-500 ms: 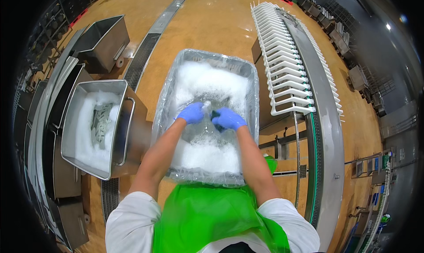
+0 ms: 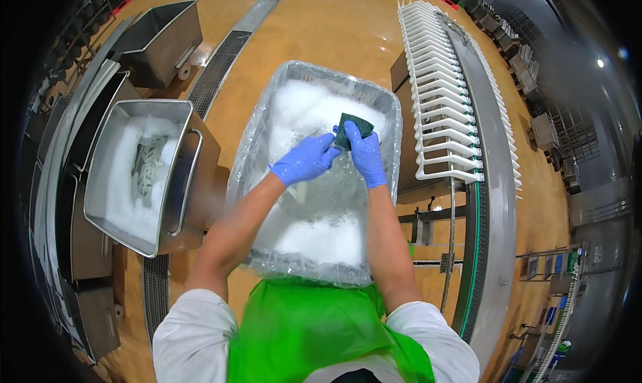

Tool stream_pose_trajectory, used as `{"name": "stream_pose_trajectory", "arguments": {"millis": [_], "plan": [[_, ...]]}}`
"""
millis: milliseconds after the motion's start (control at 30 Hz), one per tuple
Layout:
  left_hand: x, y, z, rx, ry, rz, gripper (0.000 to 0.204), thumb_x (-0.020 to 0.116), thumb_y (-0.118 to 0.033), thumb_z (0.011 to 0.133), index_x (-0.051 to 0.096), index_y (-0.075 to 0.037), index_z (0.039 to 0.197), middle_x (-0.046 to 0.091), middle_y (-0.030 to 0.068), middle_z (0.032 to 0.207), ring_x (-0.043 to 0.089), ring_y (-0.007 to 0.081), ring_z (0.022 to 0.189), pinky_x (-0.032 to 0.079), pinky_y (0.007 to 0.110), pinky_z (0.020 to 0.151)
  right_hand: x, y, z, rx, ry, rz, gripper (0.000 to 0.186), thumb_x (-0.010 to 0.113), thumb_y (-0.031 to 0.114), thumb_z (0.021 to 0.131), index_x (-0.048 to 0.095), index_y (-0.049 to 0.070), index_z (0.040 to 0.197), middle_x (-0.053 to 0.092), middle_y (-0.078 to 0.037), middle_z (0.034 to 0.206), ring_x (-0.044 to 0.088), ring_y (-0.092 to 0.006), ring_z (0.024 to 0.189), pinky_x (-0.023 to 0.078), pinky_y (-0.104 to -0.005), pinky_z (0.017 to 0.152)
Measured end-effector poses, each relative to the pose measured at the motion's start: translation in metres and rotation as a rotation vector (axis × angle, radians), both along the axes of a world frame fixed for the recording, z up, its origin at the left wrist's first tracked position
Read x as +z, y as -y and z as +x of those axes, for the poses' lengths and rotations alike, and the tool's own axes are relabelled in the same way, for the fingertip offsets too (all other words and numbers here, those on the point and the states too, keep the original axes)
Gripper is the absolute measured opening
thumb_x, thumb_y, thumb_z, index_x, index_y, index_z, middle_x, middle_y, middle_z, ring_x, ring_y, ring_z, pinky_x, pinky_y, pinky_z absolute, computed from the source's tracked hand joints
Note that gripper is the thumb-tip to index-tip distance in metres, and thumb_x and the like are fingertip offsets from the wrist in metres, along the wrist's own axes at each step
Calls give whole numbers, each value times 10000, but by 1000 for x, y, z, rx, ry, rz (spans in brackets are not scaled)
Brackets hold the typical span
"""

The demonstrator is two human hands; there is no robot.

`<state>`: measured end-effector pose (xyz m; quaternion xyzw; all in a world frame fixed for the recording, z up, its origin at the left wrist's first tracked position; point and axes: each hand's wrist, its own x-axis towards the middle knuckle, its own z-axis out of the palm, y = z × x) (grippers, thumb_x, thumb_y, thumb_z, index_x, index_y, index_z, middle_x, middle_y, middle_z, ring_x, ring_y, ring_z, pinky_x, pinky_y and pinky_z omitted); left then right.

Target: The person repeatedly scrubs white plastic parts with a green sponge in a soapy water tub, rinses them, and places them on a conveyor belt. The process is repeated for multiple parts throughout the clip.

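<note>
In front of me is a plastic-lined tub [image 2: 241, 182] of sudsy water. My right hand [image 2: 367, 157], in a blue glove, is closed around a dark green scouring pad [image 2: 354, 130] above the suds. Beside it, my left hand [image 2: 305, 159], also gloved in blue, is closed with its fingertips close to the pad. A small blue bit shows between the left fingertips and the pad; whatever the left hand grips is mostly hidden. White foam [image 2: 321, 242] floats at the near and far ends of the tub, with greyish water between.
At left stands a metal bin [image 2: 188, 176] with foam and several pale pieces in water. Behind it is another metal bin [image 2: 160, 45]. A conveyor [image 2: 491, 222] with a row of white angled arms [image 2: 445, 109] runs along the right. A drain grate [image 2: 221, 65] crosses the floor.
Both hands have risen from the water and moved farther away and right, coming closer together. The scouring pad is now fully in view in the right hand.
</note>
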<state>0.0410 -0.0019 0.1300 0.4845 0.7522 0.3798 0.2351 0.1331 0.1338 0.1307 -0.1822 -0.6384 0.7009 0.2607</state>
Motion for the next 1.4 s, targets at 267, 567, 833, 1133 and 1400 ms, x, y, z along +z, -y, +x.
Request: {"name": "stream_pose_trajectory", "arguments": {"millis": [267, 567, 833, 1133, 1400], "plan": [[17, -1, 15, 9, 368, 62, 321, 480, -300, 949, 628, -18, 980, 606, 92, 703, 591, 173, 625, 492, 325, 634, 7, -5, 4, 58, 127, 112, 266, 617, 230, 908, 683, -15, 987, 622, -18, 718, 557, -87, 638, 471, -263, 568], [23, 3, 4, 11, 421, -22, 280, 527, -282, 942, 634, -31, 1005, 620, 53, 731, 580, 98, 636, 489, 262, 567, -5, -10, -1, -47, 75, 154, 315, 627, 292, 915, 671, -20, 909, 639, -51, 708, 584, -103, 635, 492, -273, 602], [44, 5, 11, 37, 438, -26, 272, 521, -265, 943, 625, -14, 926, 582, 56, 670, 540, 105, 560, 461, 269, 515, -85, -44, 11, -107, 849, 1087, 216, 578, 202, 865, 674, 13, 907, 689, -144, 827, 652, -298, 663, 536, -387, 618], [2, 18, -28, 129, 639, 186, 255, 607, -314, 914, 568, -63, 943, 496, -3, 657, 468, 80, 548, 412, 244, 503, 9, -8, 9, 126, 94, -71, 313, 657, 197, 859, 629, 10, 1109, 636, -40, 815, 615, -107, 678, 504, -248, 540], [-23, -3, -1, -128, 117, 83, 361, 611, -193, 750, 586, -30, 1071, 624, 103, 925, 598, 165, 825, 513, 306, 686, 22, 4, 5, 63, 396, 230, 247, 631, 262, 891, 681, 39, 985, 625, -6, 751, 572, -98, 629, 479, -241, 523]]}}
